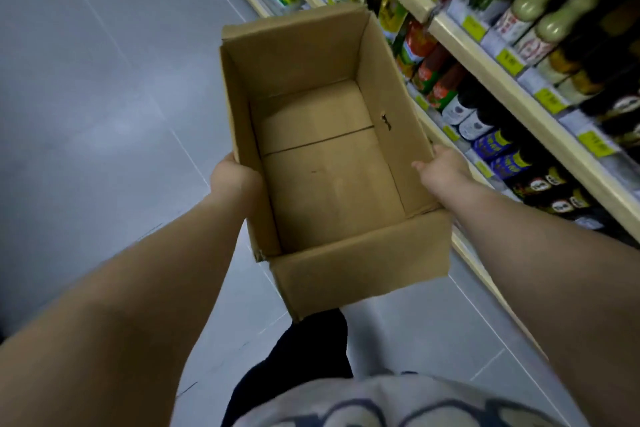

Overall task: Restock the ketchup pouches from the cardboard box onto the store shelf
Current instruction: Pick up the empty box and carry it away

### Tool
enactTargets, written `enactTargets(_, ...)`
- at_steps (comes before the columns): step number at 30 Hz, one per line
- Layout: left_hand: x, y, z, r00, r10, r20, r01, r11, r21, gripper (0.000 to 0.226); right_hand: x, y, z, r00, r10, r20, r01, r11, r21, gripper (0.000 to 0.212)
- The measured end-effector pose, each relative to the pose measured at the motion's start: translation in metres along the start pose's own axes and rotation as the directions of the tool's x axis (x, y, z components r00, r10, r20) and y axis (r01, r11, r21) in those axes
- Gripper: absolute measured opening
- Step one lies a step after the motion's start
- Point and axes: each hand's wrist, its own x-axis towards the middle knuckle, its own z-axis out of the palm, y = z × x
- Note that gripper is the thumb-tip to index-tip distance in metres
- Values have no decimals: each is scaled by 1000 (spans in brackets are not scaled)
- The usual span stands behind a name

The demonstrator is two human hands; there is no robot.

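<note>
as left hand grips box, right pinches

cardboard box: open-topped, over floor | left hand: grips left wall | right hand: pinches right wall

Your left hand and right hand grip the side walls of the cardboard box, so the way in is straight down through its open top. On your right the store shelf is packed: red pouches and dark bottles crowd its edge, just beside the box. On your left there's wide grey floor.
</note>
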Motion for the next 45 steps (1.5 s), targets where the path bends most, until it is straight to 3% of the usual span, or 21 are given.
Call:
enactTargets(9, 48, 51, -69, 995, -39, -91, 34, 998, -57, 19, 16, -115, -36, 990, -126, 70, 127, 992, -5, 51)
enactTargets(17, 124, 115, -95, 969, -41, -244, 60, 996, 71, 13, 99, -226, -43, 974, -195, 119, 193, 981, 24, 51)
enactTargets(21, 162, 147, -112, 955, -99, -279, 91, 995, -43, 14, 142, -292, -48, 954, -249, 164, 243, 968, 55, 49)
enactTargets(25, 204, 164, -137, 943, -177, -283, 120, 971, -207, 61, 180, -365, -45, 929, -325, 175, 319, 946, 65, 48)
enactTargets(27, 222, 167, -149, 949, -185, -256, 142, 974, -178, 79, 192, -395, -40, 920, -346, 182, 339, 938, 72, 47)
enactTargets(30, 254, 167, -168, 951, -266, -155, 237, 954, -184, 85, 209, -435, -22, 915, -363, 178, 355, 932, 76, 41)
enactTargets(36, 344, 164, -202, 952, -300, 56, 301, 891, -341, 72, 240, -513, 34, 920, -335, 202, 331, 942, 54, 40)
enactTargets(45, 493, 171, -245, 947, -311, 77, 320, 905, -282, 55, 294, -602, 111, 949, -178, 262, 165, 984, 69, 49)
